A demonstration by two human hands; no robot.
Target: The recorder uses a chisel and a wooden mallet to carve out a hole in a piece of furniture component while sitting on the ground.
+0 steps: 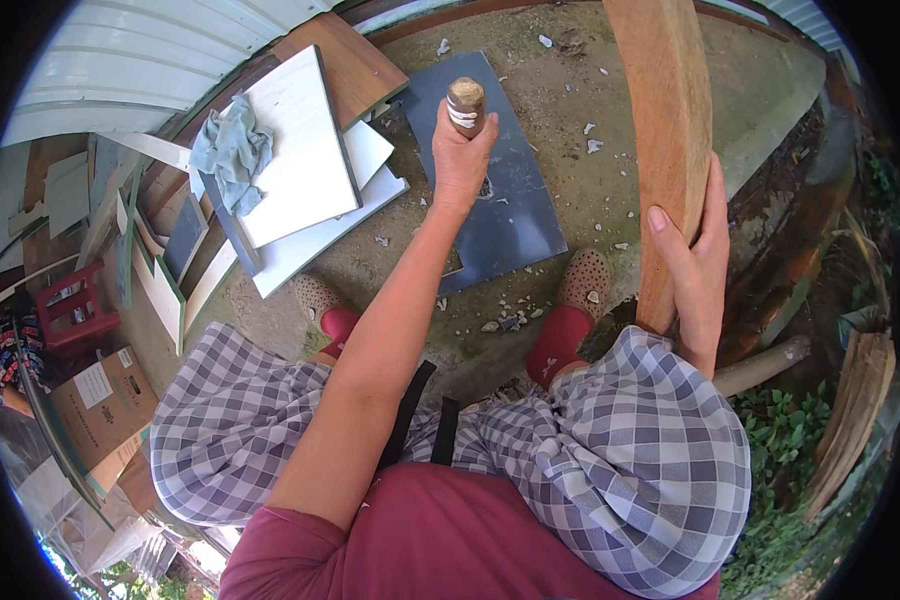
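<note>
My left hand (460,160) is closed around a round wooden handle (466,97) with pale bands wrapped near its top end. The fist and forearm cover whatever the handle leads to, so its kind cannot be told. It is held over a dark blue-grey board (510,190) on the ground between my feet. My right hand (698,265) grips a thick, slightly curved wooden beam (670,120), thumb on its near face and fingers along the right side. The beam stands up by my right knee, its lower end beside my checked trousers and its top cut off by the frame.
White panels (295,150) lie stacked at the left with a grey-blue rag (232,150) on top. Offcuts, a red plastic stool (73,308) and a cardboard box (105,410) are further left. Stone chips dot the concrete. Plants (780,440) and a split log (855,420) border the right.
</note>
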